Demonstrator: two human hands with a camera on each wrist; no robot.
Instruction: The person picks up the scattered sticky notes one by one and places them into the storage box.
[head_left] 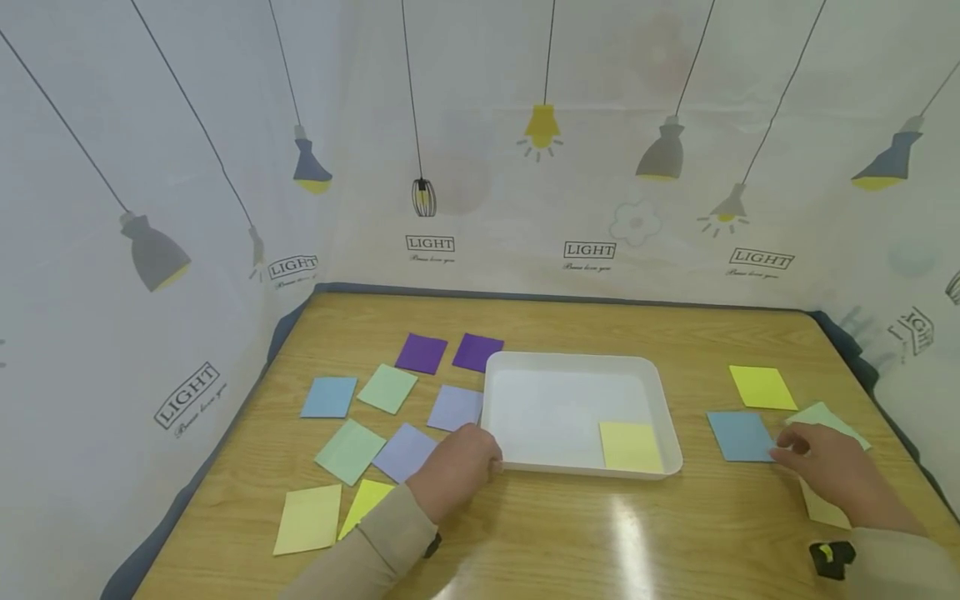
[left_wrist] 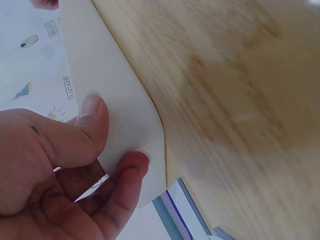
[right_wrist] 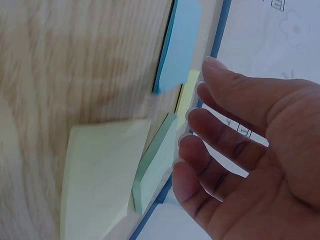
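My left hand (head_left: 457,468) grips the near left corner of a white rectangular tray (head_left: 543,412). In the left wrist view, thumb and curled fingers lie against the tray's wall (left_wrist: 120,107). A pale yellow sticky note (head_left: 632,446) lies in the tray's near right corner. At the right, my right hand (head_left: 836,471) hovers with loosely bent fingers by the near right corner of a blue sticky note (head_left: 740,436); the right wrist view shows nothing in its grasp. Around it lie a light green note (head_left: 836,421), partly hidden, and a pale yellow note (head_left: 823,507).
A bright yellow note (head_left: 762,387) lies behind the blue one. Left of the tray are several notes: purple (head_left: 422,354), lavender (head_left: 405,452), green (head_left: 350,452), blue (head_left: 328,397) and yellow (head_left: 307,521). A printed cloth (head_left: 495,275) encloses the wooden table (head_left: 555,542).
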